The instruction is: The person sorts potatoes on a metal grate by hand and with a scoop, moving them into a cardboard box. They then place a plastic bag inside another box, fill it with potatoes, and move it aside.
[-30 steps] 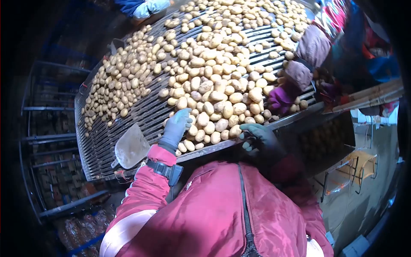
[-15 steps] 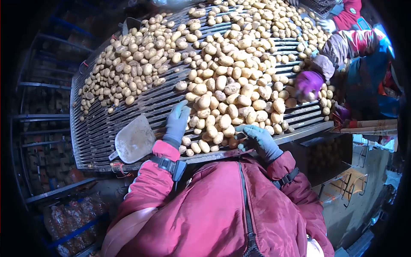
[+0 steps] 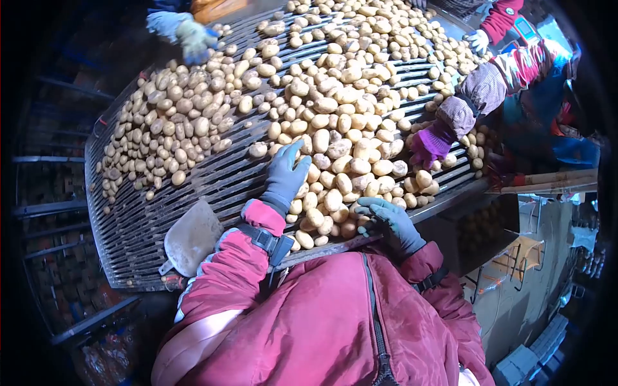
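Note:
My left hand (image 3: 286, 177), in a grey glove, reaches over the left side of the large heap of potatoes (image 3: 341, 151), its fingers apart and touching potatoes. Near the front edge of the slatted rack (image 3: 241, 161) is my right hand (image 3: 396, 225), also gloved. Its fingers and thumb are bent but apart, beside the potatoes at the heap's front; I see nothing held in it. A metal scoop (image 3: 193, 238) lies on the rack to the left of my left forearm.
A second potato pile (image 3: 170, 119) covers the rack's left part. Across from me is another person's gloved hand (image 3: 196, 40). At the right, a co-worker's purple glove (image 3: 432, 143) touches potatoes, and farther back is another white glove (image 3: 477, 40). Below the rack stands a dark bin (image 3: 486, 235).
My left hand has moved forward and right onto the potatoes. My right hand has hardly moved. The purple glove has shifted left and down, and a gloved hand has appeared at top left.

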`<state>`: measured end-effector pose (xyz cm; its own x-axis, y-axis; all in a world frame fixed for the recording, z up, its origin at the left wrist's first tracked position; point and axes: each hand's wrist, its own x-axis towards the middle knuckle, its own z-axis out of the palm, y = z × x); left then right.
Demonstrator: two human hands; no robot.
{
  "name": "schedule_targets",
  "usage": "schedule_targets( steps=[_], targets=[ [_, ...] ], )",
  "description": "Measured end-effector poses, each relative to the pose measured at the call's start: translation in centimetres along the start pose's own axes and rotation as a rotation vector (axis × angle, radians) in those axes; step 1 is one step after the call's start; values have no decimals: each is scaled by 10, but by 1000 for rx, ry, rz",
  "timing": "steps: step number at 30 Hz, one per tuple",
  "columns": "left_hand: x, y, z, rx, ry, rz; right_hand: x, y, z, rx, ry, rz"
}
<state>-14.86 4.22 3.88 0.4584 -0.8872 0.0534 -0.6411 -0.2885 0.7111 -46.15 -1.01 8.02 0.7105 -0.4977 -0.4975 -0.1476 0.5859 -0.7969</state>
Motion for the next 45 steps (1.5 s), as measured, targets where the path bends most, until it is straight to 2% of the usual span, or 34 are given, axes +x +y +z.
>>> schedule_targets(
  steps=[2,6,8,10,11,12,14,15,16,18,20,22,25,28,34,35,36,37,38,39,40,41,42,43,44,45],
  targets=[
    [2,-1,13,1,1,16,3,-8,0,197,-4,87],
    [1,22,25,28,14,2,25,-6,-6,-79,-103,37],
    [1,24,26,80,34,29,38,-8,-9,-75,-186,74],
    [-2,24,23,142,53,45,62,0,-10,-150,-268,-54],
    [-2,24,19,46,40,-22,65,2,-17,-277,-322,-339],
    [-2,25,16,-50,27,-86,64,-9,-18,-80,-310,-106],
    [-5,27,9,-30,-9,-131,76,-7,-29,173,-259,168],
    [-6,31,6,35,-32,-130,69,-10,-32,32,-313,22],
    [-7,35,6,114,-59,-112,67,-20,-33,41,-326,22],
    [-9,44,10,295,-109,-60,63,-41,-34,266,-310,265],
    [-7,53,16,454,-157,-29,65,-43,-38,256,-305,297],
    [-3,59,24,575,-198,-25,70,-40,-43,151,-355,245],
    [3,62,29,646,-211,-38,73,-48,-43,129,-386,296],
    [6,65,24,490,-147,-73,75,-43,-46,141,-381,337],
    [-7,96,6,-68,-52,-223,73,-45,-50,276,-396,407],
    [-13,93,12,-75,-50,-134,73,-44,-49,238,-413,332],
    [-21,110,13,-162,-70,-161,73,-45,-48,199,-428,254],
    [-26,120,20,-219,-136,-142,62,-53,-48,-227,-525,-301],
    [-31,129,25,-278,-204,-126,75,-47,-47,198,-503,220],
    [-30,162,12,10,-326,88,78,-46,-49,404,-441,340],
    [-35,149,24,16,-286,166,78,-44,-52,610,-367,454],
    [-40,136,31,-2,-295,172,81,-35,-53,537,-316,404],
    [-42,129,30,1,-199,75,80,-35,-59,593,-362,394],
    [-42,120,29,6,-104,-22,77,-33,-59,604,-289,368],
    [-41,101,28,118,-40,43,76,-28,-59,618,-217,338],
    [-42,88,25,196,-15,53,78,-16,-66,548,-275,169]
  ],
)
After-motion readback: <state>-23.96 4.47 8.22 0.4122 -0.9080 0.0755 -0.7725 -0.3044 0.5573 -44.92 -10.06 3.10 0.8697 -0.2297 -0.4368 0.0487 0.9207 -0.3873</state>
